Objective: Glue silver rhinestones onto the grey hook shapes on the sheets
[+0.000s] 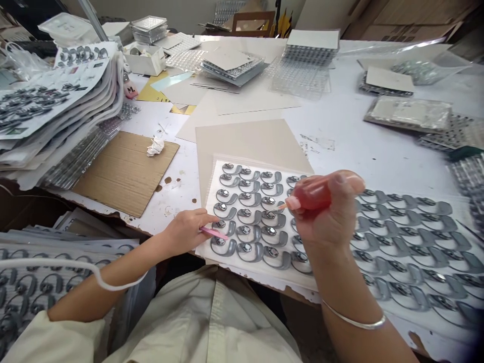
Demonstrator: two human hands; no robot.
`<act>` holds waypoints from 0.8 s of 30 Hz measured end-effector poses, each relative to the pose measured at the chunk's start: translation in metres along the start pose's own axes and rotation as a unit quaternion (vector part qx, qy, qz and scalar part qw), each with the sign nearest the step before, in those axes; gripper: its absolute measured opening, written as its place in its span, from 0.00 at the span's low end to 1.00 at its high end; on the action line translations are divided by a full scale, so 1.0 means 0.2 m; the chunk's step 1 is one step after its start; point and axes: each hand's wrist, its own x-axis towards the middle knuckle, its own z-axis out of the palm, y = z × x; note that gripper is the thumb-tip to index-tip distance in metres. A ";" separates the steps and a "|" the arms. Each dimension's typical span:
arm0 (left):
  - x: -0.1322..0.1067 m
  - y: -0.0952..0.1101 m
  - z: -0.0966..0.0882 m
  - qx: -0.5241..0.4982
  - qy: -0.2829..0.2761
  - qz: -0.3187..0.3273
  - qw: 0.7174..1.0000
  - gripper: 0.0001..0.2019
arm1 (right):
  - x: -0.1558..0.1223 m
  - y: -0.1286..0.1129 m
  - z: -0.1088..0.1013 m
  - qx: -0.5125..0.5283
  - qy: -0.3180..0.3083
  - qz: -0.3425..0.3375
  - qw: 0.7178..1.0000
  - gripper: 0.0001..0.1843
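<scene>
My right hand (pixel 333 224) is wrapped around a squeeze bottle (pixel 312 196) of red liquid, tilted so its thin nozzle points down and left. The nozzle tip is close to one of the round stones on a white sheet (pixel 219 174); whether it touches I cannot tell. Rows of grey curved bands, each with a round clear stone (pixel 245 230), lie on the sheet. My left hand (pixel 188 233) rests at the sheet's left edge, closed on slim pink tweezers (pixel 215 232). Its index finger reaches to a stone in the left column.
A second sheet of curved bands (pixel 412 247) lies to the right. Brown cardboard (pixel 124 171) with crumpled tissue (pixel 155 146) lies at left, beside a tall stack of loaded sheets (pixel 68 101). Trays of clear stones (pixel 232 68) and a bagged pack (pixel 408 113) stand farther back.
</scene>
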 end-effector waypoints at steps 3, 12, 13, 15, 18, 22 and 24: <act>-0.02 0.01 0.02 0.030 -0.001 0.012 0.999 0.10 | 0.00 0.01 0.00 -0.002 -0.001 -0.001 1.000 0.17; 0.03 -0.04 -0.02 -0.027 0.027 -0.027 0.999 0.09 | 0.00 0.01 0.00 -0.010 0.006 -0.001 1.000 0.16; 0.05 -0.06 -0.03 -0.025 0.037 -0.037 0.998 0.09 | 0.00 0.01 0.00 -0.008 0.004 -0.001 1.000 0.16; 0.09 -0.08 -0.04 -0.017 0.043 -0.050 0.998 0.11 | -0.01 0.01 0.00 -0.001 -0.001 -0.001 1.000 0.15; 0.17 -0.09 -0.05 -0.016 0.014 -0.056 0.998 0.13 | -0.01 0.01 0.01 0.004 -0.005 0.002 1.000 0.15; 0.22 -0.07 -0.03 0.026 -0.034 -0.045 0.998 0.12 | -0.01 0.01 0.00 0.001 -0.008 0.002 1.000 0.17; 0.23 -0.05 -0.03 0.051 -0.049 -0.035 0.997 0.12 | -0.01 0.01 0.00 -0.005 -0.010 0.003 1.000 0.17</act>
